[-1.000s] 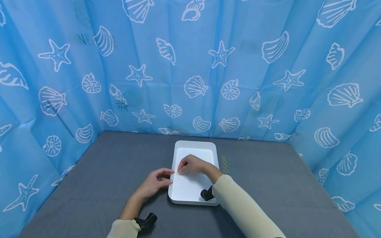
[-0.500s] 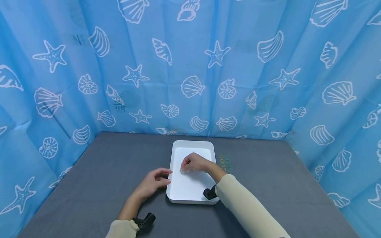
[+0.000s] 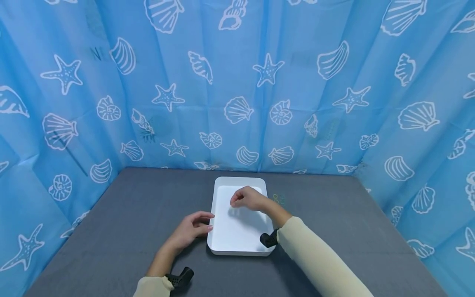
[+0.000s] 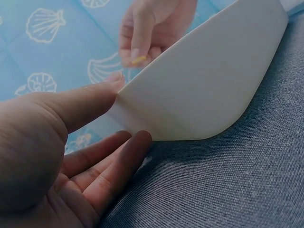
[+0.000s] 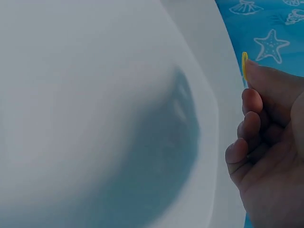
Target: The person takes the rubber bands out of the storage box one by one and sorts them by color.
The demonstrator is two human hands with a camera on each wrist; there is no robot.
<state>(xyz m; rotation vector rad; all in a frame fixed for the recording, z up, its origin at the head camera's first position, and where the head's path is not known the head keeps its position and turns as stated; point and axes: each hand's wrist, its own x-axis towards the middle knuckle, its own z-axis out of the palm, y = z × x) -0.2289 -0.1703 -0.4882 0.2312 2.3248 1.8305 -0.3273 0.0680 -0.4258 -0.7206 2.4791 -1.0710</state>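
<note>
In the head view, my right hand (image 3: 249,199) hovers over the white tray (image 3: 237,241). In the right wrist view its thumb and forefinger pinch a small thin yellow ring (image 5: 245,66), like a tiny rubber band, with the other fingers curled below. The left wrist view shows the same yellow ring at those fingertips. At the tray's left side is my left hand (image 3: 193,229). Its thumb rests at the rim and its loosely extended fingers touch the low outer wall, as the left wrist view shows.
Right of the tray, partly behind the right forearm, several yellow rings (image 3: 275,197) and greenish rings (image 3: 282,199) lie in columns on the dark grey table cloth (image 3: 326,231). A blue shell-patterned curtain (image 3: 237,82) stands behind the table and along both sides.
My right hand has lifted from near the tray's left inner side and moved right, carrying the small ring. My left hand has kept its place at the tray's left edge. The head view has shifted slightly.
</note>
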